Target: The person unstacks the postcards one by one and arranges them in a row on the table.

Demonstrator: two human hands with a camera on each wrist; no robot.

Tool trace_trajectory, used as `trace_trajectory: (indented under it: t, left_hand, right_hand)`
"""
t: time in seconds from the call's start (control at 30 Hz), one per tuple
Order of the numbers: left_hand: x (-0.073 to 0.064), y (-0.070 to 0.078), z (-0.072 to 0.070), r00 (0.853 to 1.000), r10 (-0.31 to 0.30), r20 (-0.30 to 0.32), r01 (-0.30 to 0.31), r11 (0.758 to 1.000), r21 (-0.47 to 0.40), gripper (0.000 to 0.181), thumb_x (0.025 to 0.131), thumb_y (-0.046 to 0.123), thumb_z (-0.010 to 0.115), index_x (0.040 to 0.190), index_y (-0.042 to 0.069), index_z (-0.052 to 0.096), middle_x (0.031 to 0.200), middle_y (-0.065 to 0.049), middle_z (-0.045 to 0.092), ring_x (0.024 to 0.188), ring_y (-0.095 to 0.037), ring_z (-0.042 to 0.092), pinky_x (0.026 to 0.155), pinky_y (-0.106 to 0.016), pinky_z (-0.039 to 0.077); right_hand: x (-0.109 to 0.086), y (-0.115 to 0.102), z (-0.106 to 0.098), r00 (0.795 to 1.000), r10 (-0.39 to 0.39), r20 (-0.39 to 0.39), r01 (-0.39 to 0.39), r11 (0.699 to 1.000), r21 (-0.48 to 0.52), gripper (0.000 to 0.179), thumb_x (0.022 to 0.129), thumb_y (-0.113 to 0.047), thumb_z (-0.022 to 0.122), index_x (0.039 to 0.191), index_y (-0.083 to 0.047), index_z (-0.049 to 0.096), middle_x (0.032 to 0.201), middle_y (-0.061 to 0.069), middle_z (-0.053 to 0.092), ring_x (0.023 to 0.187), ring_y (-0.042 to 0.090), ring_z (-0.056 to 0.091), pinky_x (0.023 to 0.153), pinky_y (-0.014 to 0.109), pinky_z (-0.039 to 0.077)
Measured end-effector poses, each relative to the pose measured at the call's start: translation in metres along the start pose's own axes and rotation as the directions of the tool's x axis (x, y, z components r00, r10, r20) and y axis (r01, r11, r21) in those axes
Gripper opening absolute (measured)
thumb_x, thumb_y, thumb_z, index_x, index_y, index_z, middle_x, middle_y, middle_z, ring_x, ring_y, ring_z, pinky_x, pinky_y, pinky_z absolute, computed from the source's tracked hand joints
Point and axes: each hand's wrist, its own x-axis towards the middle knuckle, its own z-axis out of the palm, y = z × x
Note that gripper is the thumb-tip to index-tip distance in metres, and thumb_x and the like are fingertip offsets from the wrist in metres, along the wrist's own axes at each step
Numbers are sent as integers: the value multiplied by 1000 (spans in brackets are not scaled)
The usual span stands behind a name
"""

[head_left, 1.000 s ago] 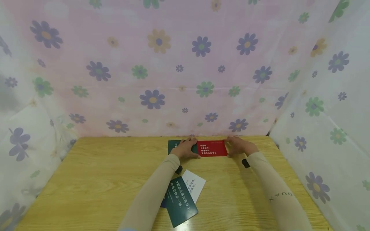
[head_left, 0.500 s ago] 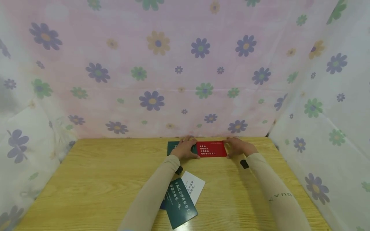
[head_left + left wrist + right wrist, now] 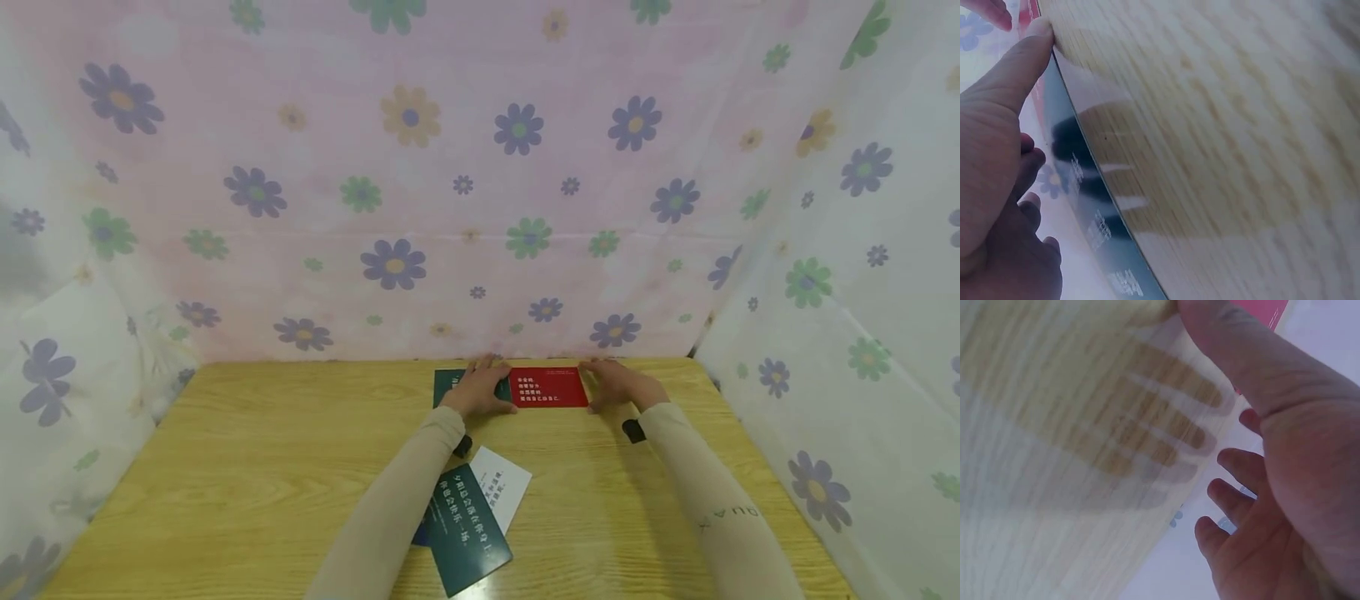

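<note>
At the table's far edge, a red card (image 3: 551, 388) with white lettering lies flat, end to end with a dark green card (image 3: 446, 385). My left hand (image 3: 478, 390) spans the seam between them, thumb at the near edge and fingertips toward the far edge, covering much of the green card. In the left wrist view the thumb (image 3: 1025, 56) touches the edge near the seam. My right hand (image 3: 621, 383) is at the red card's right end, thumb by the near corner and index finger by the far corner. Its other fingers (image 3: 1235, 494) stay loosely spread, holding nothing.
Nearer on the wooden table (image 3: 262, 467), a second dark green card (image 3: 468, 533) overlaps a white card (image 3: 512, 482) and a blue one (image 3: 422, 533), beside my left forearm. A flowered curtain (image 3: 315, 208) rises behind the table's far edge and along both sides.
Both hands and the cards stay in place. Only the head view has tilted slightly, shifting the scene a little downward.
</note>
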Motion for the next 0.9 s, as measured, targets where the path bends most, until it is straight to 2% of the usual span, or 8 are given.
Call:
trace_trajectory:
  t: [0.1, 0.27, 0.37, 0.47, 0.73, 0.9]
  left_hand:
    - [-5, 0, -1, 1000, 24, -1, -24, 1000, 21, 84, 91, 42, 76, 159, 11, 36, 167, -11, 29, 158, -35, 11, 128, -54, 10]
    - [-17, -3, -2, 998, 57, 33, -59, 997, 58, 83, 96, 44, 69, 161, 11, 30, 168, -9, 26, 158, -34, 7, 128, -56, 11]
    - [-28, -5, -2, 995, 80, 59, -84, 993, 78, 80, 98, 43, 66, 161, 10, 30, 168, -10, 26, 158, -35, 8, 127, -57, 10]
    - [-44, -5, -4, 994, 69, 79, -75, 995, 73, 79, 98, 42, 66, 160, 9, 31, 168, -9, 26, 158, -35, 9, 128, -57, 7]
    - [-88, -14, -2, 997, 37, 72, -46, 991, 129, 79, 96, 45, 67, 160, 11, 34, 167, -9, 29, 157, -35, 13, 126, -60, 12]
    - [-120, -21, 2, 994, 88, 67, -94, 993, 77, 76, 96, 44, 68, 157, 8, 39, 165, -12, 33, 157, -39, 14, 125, -63, 13]
  right_hand:
    - [-6, -4, 4, 999, -26, -48, 26, 1000, 0, 89, 85, -19, 83, 156, 3, 33, 161, 32, 28, 147, 55, 23, 118, 67, 28]
    - [-18, -13, 19, 989, -69, -128, 68, 998, -11, 86, 88, -18, 79, 154, 9, 32, 159, 38, 24, 146, 59, 20, 118, 70, 23]
    - [-26, -21, 30, 980, -90, -177, 89, 996, -14, 82, 89, -20, 78, 152, 10, 35, 158, 38, 27, 146, 59, 20, 118, 70, 22]
    - [-38, -32, 41, 969, -123, -214, 122, 992, -16, 80, 91, -25, 76, 151, 10, 37, 157, 38, 28, 146, 59, 22, 118, 71, 22]
    - [-75, -69, 67, 957, -182, -225, 200, 978, 59, 77, 94, -28, 74, 152, 8, 38, 161, 34, 25, 149, 57, 17, 118, 72, 17]
    - [-98, -96, 85, 951, -254, -177, 268, 962, 58, 78, 95, -33, 72, 153, 6, 38, 162, 31, 27, 151, 54, 17, 120, 70, 16]
